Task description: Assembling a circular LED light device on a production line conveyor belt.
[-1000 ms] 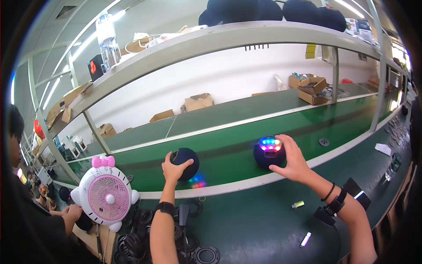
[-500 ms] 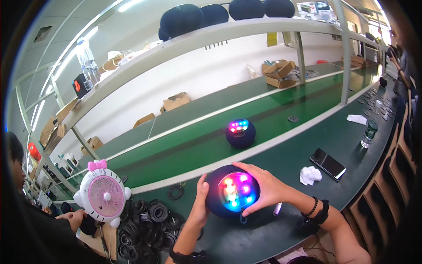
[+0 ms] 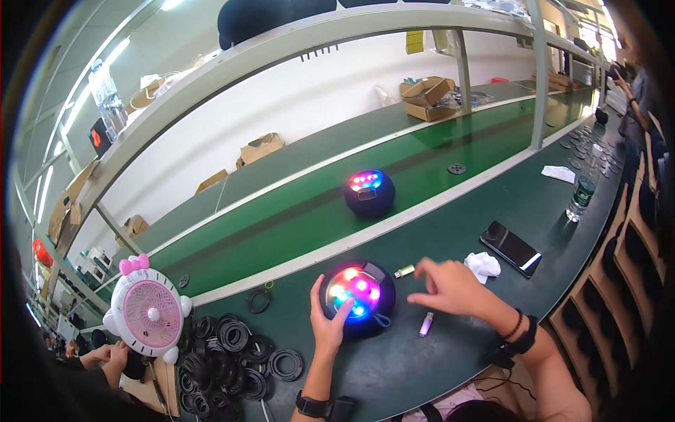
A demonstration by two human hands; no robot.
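Left hand (image 3: 328, 326) grasps a navy ball (image 3: 365, 294) (glowing pink and blue), right hand (image 3: 453, 287) empty.

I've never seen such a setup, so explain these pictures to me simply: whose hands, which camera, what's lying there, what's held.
No machine here: a person works with two bare hands. Every picture comes from one wide camera on the person's head, looking down, so straight edges bend.

The left hand holds a dark round device with glowing coloured lights. The right hand looks empty, its fingers near a small green stick.

On the dark green table lie black rings, a purplish stick, a phone and crumpled white tissue. Behind, a second lit ball rests on a brighter green strip.
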